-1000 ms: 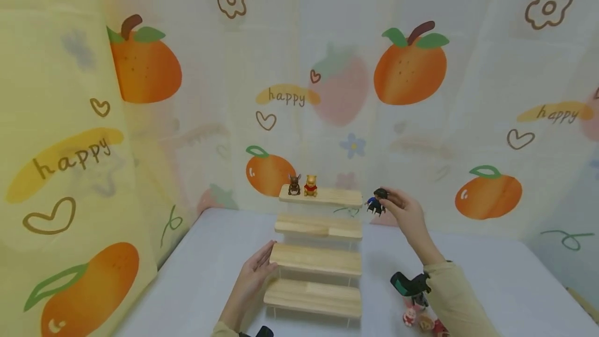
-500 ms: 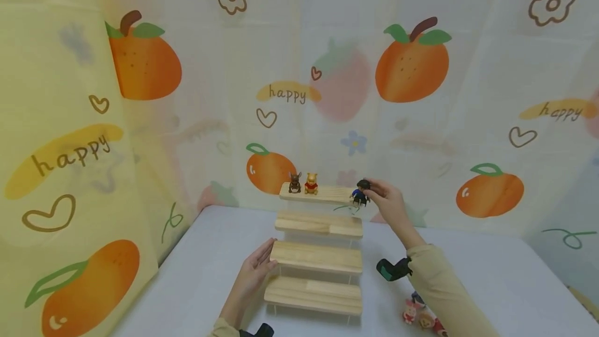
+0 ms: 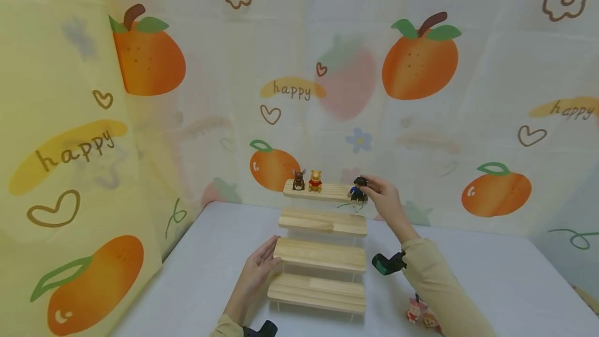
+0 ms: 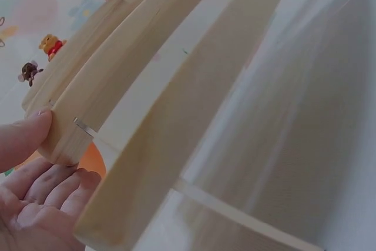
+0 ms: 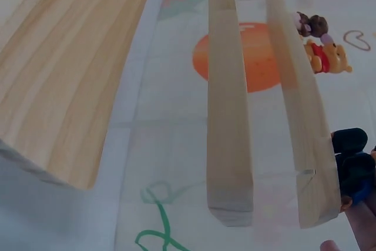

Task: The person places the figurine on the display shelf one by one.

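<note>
Right hand (image 3: 386,199) pinching dark figure (image 3: 358,190) at top step's (image 3: 327,192) right end: seat it flat before release; left hand (image 3: 258,267) flat, bracing lower step.

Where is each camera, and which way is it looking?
Head: worn on the head, looking forward and down at the wooden step shelf; both arms show, the left hand at the shelf's side, the right hand holding a dark figurine on the top step.
Left wrist: low at the shelf's left end, looking along the steps; the left hand's fingers show.
Right wrist: at the shelf's right end, looking leftward along the steps; only fingertips show.
Shared: all three see the yellow bear and the brown figurine.
</note>
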A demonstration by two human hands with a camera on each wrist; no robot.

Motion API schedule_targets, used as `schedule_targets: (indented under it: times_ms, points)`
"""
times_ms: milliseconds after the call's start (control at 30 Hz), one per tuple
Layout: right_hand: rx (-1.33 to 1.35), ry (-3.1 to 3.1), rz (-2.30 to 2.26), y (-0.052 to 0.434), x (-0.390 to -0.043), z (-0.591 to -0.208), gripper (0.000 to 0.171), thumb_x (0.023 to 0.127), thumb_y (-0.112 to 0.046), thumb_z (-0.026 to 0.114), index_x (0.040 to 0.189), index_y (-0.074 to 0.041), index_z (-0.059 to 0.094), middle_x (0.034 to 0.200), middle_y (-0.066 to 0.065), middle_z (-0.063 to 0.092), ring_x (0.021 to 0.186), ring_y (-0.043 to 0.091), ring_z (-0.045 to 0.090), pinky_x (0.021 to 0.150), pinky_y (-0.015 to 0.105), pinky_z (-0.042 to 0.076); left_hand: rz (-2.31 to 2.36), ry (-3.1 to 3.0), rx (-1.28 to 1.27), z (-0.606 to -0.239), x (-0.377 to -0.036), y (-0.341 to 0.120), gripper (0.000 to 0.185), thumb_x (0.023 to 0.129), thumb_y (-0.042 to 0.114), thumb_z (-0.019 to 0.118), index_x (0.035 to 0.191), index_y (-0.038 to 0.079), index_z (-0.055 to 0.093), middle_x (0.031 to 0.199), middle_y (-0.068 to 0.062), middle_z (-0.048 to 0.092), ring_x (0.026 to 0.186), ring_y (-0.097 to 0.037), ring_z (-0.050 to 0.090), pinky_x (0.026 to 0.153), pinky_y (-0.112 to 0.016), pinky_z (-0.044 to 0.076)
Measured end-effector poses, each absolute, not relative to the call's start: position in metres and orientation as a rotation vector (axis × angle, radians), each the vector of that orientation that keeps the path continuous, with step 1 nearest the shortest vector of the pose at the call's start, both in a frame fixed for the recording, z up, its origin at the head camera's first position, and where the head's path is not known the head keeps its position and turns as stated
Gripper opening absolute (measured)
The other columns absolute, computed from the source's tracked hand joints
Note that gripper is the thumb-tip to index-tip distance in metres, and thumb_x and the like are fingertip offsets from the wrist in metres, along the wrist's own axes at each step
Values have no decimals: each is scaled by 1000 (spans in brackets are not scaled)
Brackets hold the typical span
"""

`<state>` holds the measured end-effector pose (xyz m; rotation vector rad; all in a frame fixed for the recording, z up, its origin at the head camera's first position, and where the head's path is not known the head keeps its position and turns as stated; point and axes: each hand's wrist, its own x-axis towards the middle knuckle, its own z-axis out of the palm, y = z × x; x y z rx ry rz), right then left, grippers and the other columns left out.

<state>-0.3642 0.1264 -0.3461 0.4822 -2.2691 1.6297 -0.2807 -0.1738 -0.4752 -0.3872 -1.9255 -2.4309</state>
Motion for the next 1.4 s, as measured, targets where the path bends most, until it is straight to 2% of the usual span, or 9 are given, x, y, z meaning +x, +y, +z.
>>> schedule_targets:
  times_ms: [200,500,733,1000,1200,1400]
  points:
    - [445,-2257,1615,123,-367,-346,37,88,-2,55,122,8,49,112,26,55,103,32,53,80,27,50,-2389,-1971,-389,-472,-280,-172,61,86,3,57,136,-8,25,141,-21,23,129,-29,22,99,-24,28]
    - [465,-2318,1570,115,-372,-344,38,89,-5,54,124,7,48,113,26,54,104,34,52,81,38,49,-2346,-2028,-362,-470,-278,-171,62,86,6,58,136,-8,25,142,-21,22,129,-29,22,99,-24,27]
    - [483,-2316,1570,107,-374,-343,38,88,-5,56,122,8,49,112,27,54,104,35,52,79,37,50,-2365,-2013,-355,-469,-277,-170,62,85,5,58,135,-9,25,141,-22,22,129,-29,21,99,-23,27]
    - [510,-2305,1562,96,-378,-340,38,86,-5,58,122,3,52,110,24,57,102,32,54,78,38,51,-2370,-1981,-389,-468,-279,-169,60,85,1,58,134,-11,26,140,-23,23,128,-30,22,99,-24,28]
    - [499,-2330,1533,90,-378,-338,37,86,-3,58,121,5,52,107,25,58,99,33,56,73,36,52,-2352,-1983,-384,-467,-278,-170,59,84,-2,57,134,-12,26,139,-24,24,128,-31,23,99,-25,29]
    - [526,-2339,1514,84,-379,-339,36,86,-5,58,120,6,52,107,25,58,98,33,56,72,36,53,-2331,-2024,-349,-469,-277,-171,60,85,3,58,135,-8,26,140,-22,24,128,-29,24,98,-24,29]
